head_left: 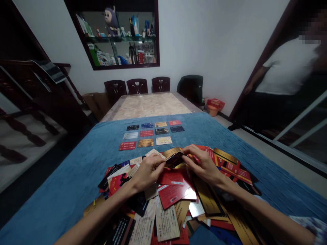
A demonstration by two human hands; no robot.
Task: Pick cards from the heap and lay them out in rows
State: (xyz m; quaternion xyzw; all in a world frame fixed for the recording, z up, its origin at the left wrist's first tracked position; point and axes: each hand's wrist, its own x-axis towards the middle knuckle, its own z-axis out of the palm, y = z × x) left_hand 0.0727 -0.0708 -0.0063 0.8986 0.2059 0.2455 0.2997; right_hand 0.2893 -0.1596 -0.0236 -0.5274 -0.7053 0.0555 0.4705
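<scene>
A dark plastic card is held tilted above a wide heap of cards, pinched at one end by my left hand and at the other by my right hand. Below it in the heap lie shiny red cards, beige printed cards and gold cards. Beyond my hands, several cards rest flat in rows, among them a gold card, a red card and a white card. The print on the held card is too small to read.
A blue cloth covers the near part of the table, with the marbled tabletop bare beyond. Chairs stand at the far end. To the right, a person in a white shirt is by the doorway. A railing runs at the left.
</scene>
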